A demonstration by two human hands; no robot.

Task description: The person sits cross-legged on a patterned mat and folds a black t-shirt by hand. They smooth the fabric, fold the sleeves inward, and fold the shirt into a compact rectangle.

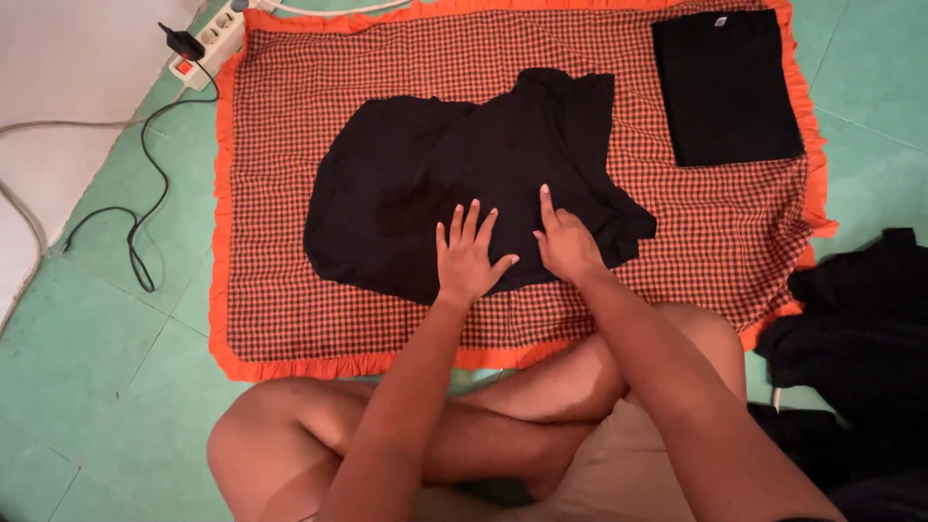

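Observation:
A crumpled black garment (454,174) lies spread across the middle of a red-and-black checked cloth with an orange frill (290,290). My left hand (467,256) rests flat on the garment's near edge, fingers spread. Beside it, my right hand (565,242) presses on the same garment, index finger pointing away from me, the other fingers curled. Neither hand grips anything. My crossed bare legs sit at the cloth's near edge.
A neatly folded black garment (727,85) lies at the cloth's far right corner. A heap of dark clothes (860,338) sits on the green tiled floor to my right. A white power strip (217,39) with a black plug and a trailing black cable (140,222) lies at far left.

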